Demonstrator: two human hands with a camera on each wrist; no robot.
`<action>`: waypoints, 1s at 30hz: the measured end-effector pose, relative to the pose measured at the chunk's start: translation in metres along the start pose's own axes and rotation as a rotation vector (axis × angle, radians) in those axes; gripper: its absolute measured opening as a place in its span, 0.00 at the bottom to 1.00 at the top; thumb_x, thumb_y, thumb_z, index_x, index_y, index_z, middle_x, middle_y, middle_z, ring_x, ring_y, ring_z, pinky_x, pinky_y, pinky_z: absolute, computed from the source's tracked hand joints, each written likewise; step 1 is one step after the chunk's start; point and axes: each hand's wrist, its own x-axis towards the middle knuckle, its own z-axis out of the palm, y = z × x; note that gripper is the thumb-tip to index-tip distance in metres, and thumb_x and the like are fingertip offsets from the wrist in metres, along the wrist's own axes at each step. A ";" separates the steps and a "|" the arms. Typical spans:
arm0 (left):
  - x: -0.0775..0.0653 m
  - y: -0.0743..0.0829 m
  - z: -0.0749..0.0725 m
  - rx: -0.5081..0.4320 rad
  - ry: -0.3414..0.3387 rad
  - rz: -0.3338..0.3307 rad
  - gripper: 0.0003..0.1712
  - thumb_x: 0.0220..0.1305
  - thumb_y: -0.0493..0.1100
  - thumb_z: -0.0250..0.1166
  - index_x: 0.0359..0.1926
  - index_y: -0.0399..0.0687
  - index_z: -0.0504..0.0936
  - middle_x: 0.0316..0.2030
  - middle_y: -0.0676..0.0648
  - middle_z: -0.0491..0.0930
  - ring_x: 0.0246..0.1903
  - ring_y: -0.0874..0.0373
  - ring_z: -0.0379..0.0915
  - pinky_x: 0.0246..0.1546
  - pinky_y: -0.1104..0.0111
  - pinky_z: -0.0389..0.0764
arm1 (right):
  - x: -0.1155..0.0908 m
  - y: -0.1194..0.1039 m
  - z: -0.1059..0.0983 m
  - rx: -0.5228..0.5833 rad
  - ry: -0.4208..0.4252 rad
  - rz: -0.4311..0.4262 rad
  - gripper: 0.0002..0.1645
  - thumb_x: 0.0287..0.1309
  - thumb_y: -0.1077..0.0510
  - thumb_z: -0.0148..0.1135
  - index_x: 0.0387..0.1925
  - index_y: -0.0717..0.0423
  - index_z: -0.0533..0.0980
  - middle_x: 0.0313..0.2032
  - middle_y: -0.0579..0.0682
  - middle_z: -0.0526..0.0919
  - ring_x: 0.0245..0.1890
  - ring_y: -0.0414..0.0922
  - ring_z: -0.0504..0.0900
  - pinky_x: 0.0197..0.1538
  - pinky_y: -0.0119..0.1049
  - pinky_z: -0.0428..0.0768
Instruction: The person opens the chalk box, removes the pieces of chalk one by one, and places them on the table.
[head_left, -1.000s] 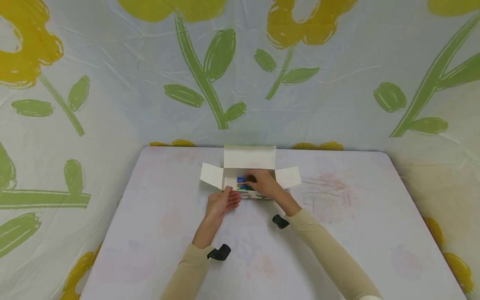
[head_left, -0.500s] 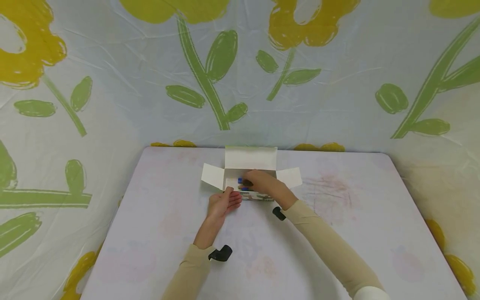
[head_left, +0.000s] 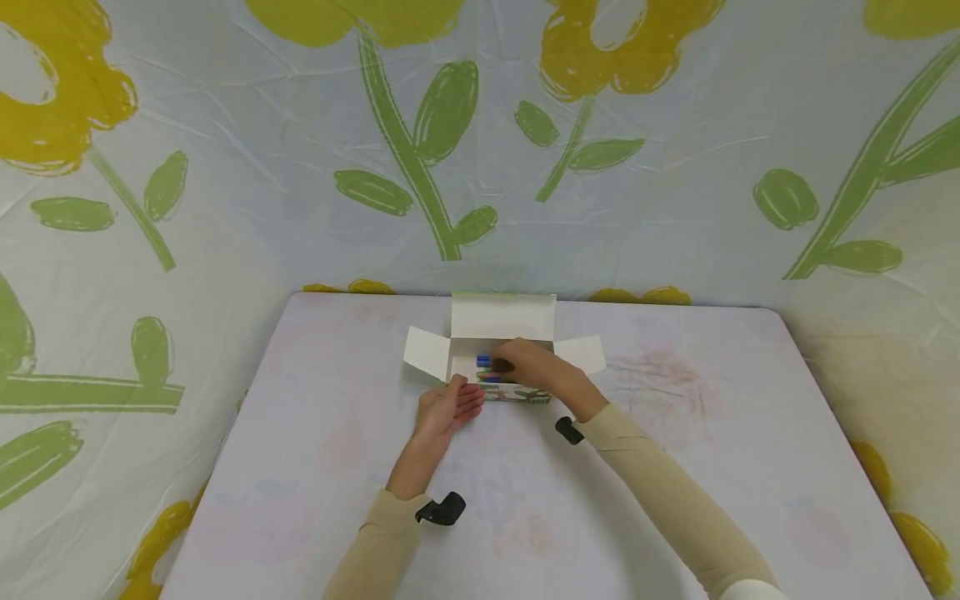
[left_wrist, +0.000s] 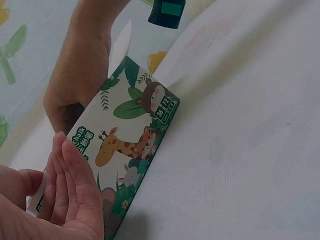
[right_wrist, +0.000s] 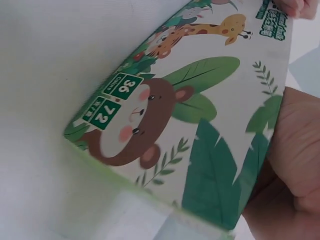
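Observation:
A white cardboard chalk box (head_left: 525, 392), printed with animals and leaves, stands with its lid and side flaps spread wide. Blue chalk sticks (head_left: 482, 361) and some other colours show inside it. My left hand (head_left: 441, 408) holds the front wall near its left end, thumb over the top edge and fingers flat along the printed face (left_wrist: 135, 110). My right hand (head_left: 531, 365) reaches down into the box at its right half. The walls hide its fingertips in both wrist views, so what they touch is unclear.
The box sits near the far edge of a pale table (head_left: 345, 533) with faint coloured marks and reddish scribbles (head_left: 663, 387) to the right. A flower-printed sheet (head_left: 637, 217) hangs behind and at the sides. Black wrist cameras (head_left: 442, 508) are on both arms.
My right hand has shifted slightly within the box, and its fingertips have gone from partly visible at the blue sticks to mostly hidden. The left hand keeps its hold on the wall.

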 end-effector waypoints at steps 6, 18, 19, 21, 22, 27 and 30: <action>0.000 -0.001 0.000 -0.013 0.006 -0.016 0.15 0.71 0.40 0.58 0.39 0.30 0.84 0.29 0.44 0.87 0.30 0.59 0.86 0.37 0.70 0.89 | -0.009 0.009 -0.002 0.128 0.088 -0.031 0.06 0.64 0.67 0.68 0.43 0.64 0.83 0.37 0.54 0.86 0.36 0.43 0.82 0.43 0.38 0.84; 0.003 0.002 -0.003 0.045 -0.030 -0.023 0.18 0.73 0.43 0.58 0.44 0.27 0.83 0.31 0.45 0.87 0.31 0.60 0.86 0.38 0.70 0.89 | -0.039 0.022 -0.023 0.331 0.281 0.076 0.13 0.64 0.67 0.68 0.50 0.68 0.81 0.40 0.56 0.87 0.41 0.51 0.87 0.49 0.49 0.87; 0.004 0.002 -0.004 0.048 -0.033 -0.022 0.18 0.73 0.43 0.58 0.44 0.27 0.83 0.31 0.45 0.87 0.31 0.60 0.86 0.38 0.70 0.89 | -0.041 0.023 -0.025 0.340 0.289 0.096 0.14 0.64 0.67 0.68 0.50 0.68 0.81 0.40 0.56 0.87 0.41 0.51 0.87 0.50 0.49 0.87; 0.004 0.002 -0.004 0.053 -0.036 -0.018 0.19 0.74 0.43 0.58 0.44 0.27 0.83 0.31 0.45 0.87 0.31 0.60 0.86 0.38 0.70 0.88 | -0.045 0.026 -0.029 0.361 0.306 0.123 0.14 0.64 0.66 0.69 0.50 0.66 0.82 0.40 0.56 0.87 0.41 0.51 0.87 0.50 0.48 0.87; 0.004 0.002 -0.004 0.056 -0.036 -0.016 0.19 0.74 0.43 0.58 0.44 0.27 0.83 0.31 0.45 0.87 0.31 0.60 0.86 0.38 0.70 0.88 | -0.048 0.027 -0.030 0.367 0.314 0.133 0.15 0.64 0.65 0.69 0.51 0.65 0.82 0.41 0.56 0.87 0.42 0.51 0.87 0.51 0.48 0.87; 0.004 0.001 -0.004 0.057 -0.040 -0.005 0.18 0.74 0.42 0.58 0.44 0.27 0.83 0.31 0.45 0.87 0.30 0.60 0.86 0.37 0.70 0.88 | -0.060 0.028 -0.041 0.447 0.333 0.192 0.18 0.66 0.61 0.69 0.54 0.65 0.80 0.45 0.59 0.86 0.48 0.54 0.86 0.54 0.44 0.86; 0.004 0.001 -0.004 0.055 -0.039 -0.008 0.18 0.73 0.42 0.58 0.43 0.27 0.84 0.30 0.45 0.87 0.30 0.60 0.86 0.37 0.70 0.88 | -0.068 0.034 -0.047 0.481 0.338 0.231 0.20 0.67 0.59 0.68 0.56 0.65 0.80 0.47 0.60 0.86 0.50 0.55 0.86 0.56 0.38 0.85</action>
